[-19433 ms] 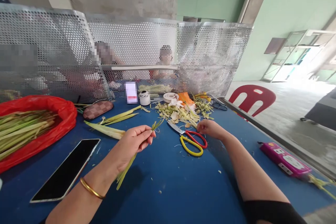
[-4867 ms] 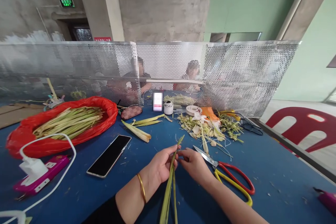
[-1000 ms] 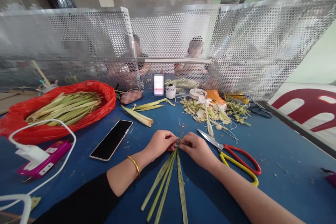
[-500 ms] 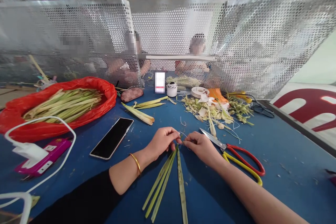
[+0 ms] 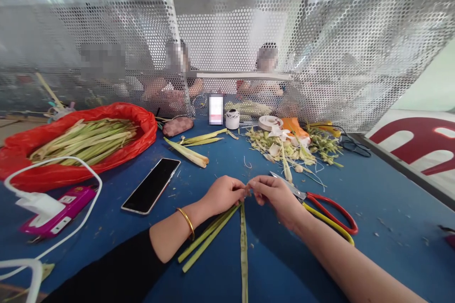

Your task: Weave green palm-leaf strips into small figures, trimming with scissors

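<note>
My left hand (image 5: 227, 193) is closed in a pinch on the upper ends of several green leaf strips (image 5: 211, 234). Two strips fan out to the lower left, and a longer flat strip (image 5: 243, 251) runs straight down toward me. Fingertip to fingertip with it, my right hand (image 5: 270, 195) is pinched at the top of the bunch. The thin white thread seen between the hands a moment ago is hidden by the fingers now. Scissors (image 5: 330, 213) with red and yellow handles lie beside my right wrist, partly under the forearm.
A black phone (image 5: 152, 186) lies left of my hands, near a purple power strip (image 5: 60, 210) with a white cable. Behind are a red bag (image 5: 142, 128) of leaves, a small white jar (image 5: 232, 120), tape (image 5: 270, 123) and plant scraps (image 5: 270, 144). Co-workers sit beyond a perforated metal screen (image 5: 227, 28).
My hands have come together, and the thread between them no longer shows. The loose strips have swung left and upward, while the long strip has stayed nearly in place.
</note>
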`<state>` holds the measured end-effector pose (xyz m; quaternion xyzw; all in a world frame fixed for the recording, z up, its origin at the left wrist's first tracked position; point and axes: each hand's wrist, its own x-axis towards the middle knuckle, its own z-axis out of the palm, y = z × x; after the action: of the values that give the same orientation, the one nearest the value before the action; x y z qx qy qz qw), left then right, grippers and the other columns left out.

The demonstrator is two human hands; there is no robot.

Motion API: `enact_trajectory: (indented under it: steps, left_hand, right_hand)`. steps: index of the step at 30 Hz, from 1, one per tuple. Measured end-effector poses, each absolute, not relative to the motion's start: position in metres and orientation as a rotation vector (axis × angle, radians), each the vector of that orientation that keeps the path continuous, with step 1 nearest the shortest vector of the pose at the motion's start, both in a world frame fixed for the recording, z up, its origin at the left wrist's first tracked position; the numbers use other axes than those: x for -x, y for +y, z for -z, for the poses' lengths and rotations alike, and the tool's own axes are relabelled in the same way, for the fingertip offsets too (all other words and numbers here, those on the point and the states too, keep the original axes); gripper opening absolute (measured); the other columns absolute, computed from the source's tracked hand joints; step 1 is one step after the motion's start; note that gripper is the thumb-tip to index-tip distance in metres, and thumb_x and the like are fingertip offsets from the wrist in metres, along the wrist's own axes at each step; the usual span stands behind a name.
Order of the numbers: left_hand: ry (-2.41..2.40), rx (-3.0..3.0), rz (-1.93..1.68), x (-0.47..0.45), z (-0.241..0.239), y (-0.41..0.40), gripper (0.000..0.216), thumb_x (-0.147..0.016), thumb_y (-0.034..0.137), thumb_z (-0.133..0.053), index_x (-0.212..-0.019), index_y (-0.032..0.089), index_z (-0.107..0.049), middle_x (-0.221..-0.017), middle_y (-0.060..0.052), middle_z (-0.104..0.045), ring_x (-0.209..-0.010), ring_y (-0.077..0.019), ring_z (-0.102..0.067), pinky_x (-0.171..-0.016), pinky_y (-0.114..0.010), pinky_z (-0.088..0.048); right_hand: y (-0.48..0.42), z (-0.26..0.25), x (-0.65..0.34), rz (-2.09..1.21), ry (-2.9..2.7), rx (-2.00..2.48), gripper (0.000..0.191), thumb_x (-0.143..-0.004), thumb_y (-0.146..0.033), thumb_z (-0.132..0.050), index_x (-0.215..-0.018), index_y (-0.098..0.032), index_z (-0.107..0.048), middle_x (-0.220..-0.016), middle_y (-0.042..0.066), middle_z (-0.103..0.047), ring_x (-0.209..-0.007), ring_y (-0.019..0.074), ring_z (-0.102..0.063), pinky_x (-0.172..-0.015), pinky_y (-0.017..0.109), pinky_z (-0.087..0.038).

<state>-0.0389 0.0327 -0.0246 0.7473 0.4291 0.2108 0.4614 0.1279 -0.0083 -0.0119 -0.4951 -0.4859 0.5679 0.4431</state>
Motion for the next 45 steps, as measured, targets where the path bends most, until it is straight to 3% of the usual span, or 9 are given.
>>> enact_trajectory:
  steps: [6,9,12,17,24,30,35,42,45]
  left_hand:
    - [0.966,-1.876,-0.431,0.040,0.018,0.033,0.021,-0.074,0.029,-0.056,-0.075,0.017,-0.073,-0.068,-0.001,-0.068,-0.062,-0.0156,-0.059,-0.059,-0.023,-0.043]
    - [1.007,-1.803,-0.493,0.039,0.019,0.033,0.026,-0.076,0.036,-0.056,-0.071,0.016,-0.071,-0.061,0.000,-0.063,-0.056,-0.0135,-0.053,-0.055,-0.022,-0.039]
    - [1.003,-1.688,-0.554,0.039,0.019,0.033,0.028,-0.077,0.038,-0.055,-0.073,0.015,-0.072,-0.057,0.001,-0.058,-0.053,-0.0117,-0.047,-0.053,-0.022,-0.036]
    - [1.012,-1.588,-0.579,0.040,0.015,0.031,0.030,-0.076,0.040,-0.057,-0.073,0.014,-0.071,-0.055,0.002,-0.053,-0.051,-0.0098,-0.042,-0.051,-0.022,-0.032]
    - [1.051,-1.586,-0.637,0.039,0.020,0.033,0.032,-0.076,0.042,-0.057,-0.062,0.014,-0.065,-0.054,0.002,-0.053,-0.048,-0.0078,-0.038,-0.049,-0.022,-0.029]
    - [1.089,-1.430,-0.676,0.039,0.014,0.034,0.019,-0.068,0.031,-0.066,-0.076,0.014,-0.072,-0.053,0.004,-0.055,-0.046,-0.0062,-0.036,-0.048,-0.022,-0.029]
    - [1.087,-1.389,-0.654,0.040,0.010,0.035,0.017,-0.062,0.028,-0.070,-0.072,0.015,-0.070,-0.052,0.004,-0.054,-0.047,-0.0063,-0.038,-0.047,-0.021,-0.030]
    - [1.012,-1.729,-0.655,0.044,0.014,0.038,0.009,-0.066,0.024,-0.067,-0.071,0.016,-0.066,-0.063,0.001,-0.064,-0.055,-0.0097,-0.052,-0.052,-0.020,-0.038]
    - [1.078,-2.061,-0.666,0.046,0.012,0.036,0.007,-0.071,0.018,-0.061,-0.072,0.018,-0.068,-0.067,0.001,-0.067,-0.060,-0.0113,-0.057,-0.058,-0.021,-0.040]
  right_hand:
    - [-0.006,0.016,-0.128,-1.502,-1.033,1.176,0.031,-0.065,-0.043,-0.073,-0.077,-0.014,-0.071,-0.057,-0.001,-0.054,-0.052,0.0095,-0.046,-0.051,0.023,-0.035]
    - [-0.005,0.013,-0.132,-1.493,-1.124,1.066,0.040,-0.071,-0.041,-0.070,-0.103,-0.017,-0.069,-0.077,0.002,-0.063,-0.059,0.0105,-0.051,-0.058,0.025,-0.041]
    - [-0.001,0.011,-0.140,-1.257,-1.247,1.057,0.047,-0.078,-0.040,-0.063,-0.122,-0.024,-0.058,-0.093,0.003,-0.061,-0.063,0.0108,-0.053,-0.063,0.027,-0.044]
    - [0.003,0.016,-0.148,-0.747,-1.726,1.339,0.018,-0.080,-0.034,-0.061,-0.087,-0.022,-0.071,-0.075,0.001,-0.055,-0.064,0.0136,-0.050,-0.059,0.027,-0.042]
    - [-0.005,0.014,-0.138,-0.538,-1.925,1.417,0.021,-0.082,-0.029,-0.058,-0.063,-0.021,-0.061,-0.070,0.001,-0.054,-0.062,0.0140,-0.052,-0.057,0.025,-0.038]
    - [-0.008,0.011,-0.140,-0.493,-2.026,1.365,0.016,-0.084,-0.026,-0.057,-0.071,-0.022,-0.066,-0.075,0.001,-0.057,-0.065,0.0138,-0.054,-0.060,0.025,-0.040]
    - [-0.013,0.007,-0.136,-0.638,-2.191,1.164,0.014,-0.084,-0.022,-0.059,-0.073,-0.022,-0.067,-0.080,0.001,-0.061,-0.072,0.0141,-0.057,-0.067,0.025,-0.042]
    - [-0.003,0.025,-0.132,-1.089,-1.505,1.233,0.016,-0.087,-0.024,-0.041,-0.099,-0.020,-0.051,-0.090,0.002,-0.064,-0.063,0.0127,-0.064,-0.067,0.029,-0.050]
    - [0.001,0.036,-0.130,-1.114,-1.554,1.255,0.019,-0.084,-0.020,-0.042,-0.100,-0.019,-0.052,-0.090,0.003,-0.065,-0.060,0.0123,-0.064,-0.064,0.028,-0.050]
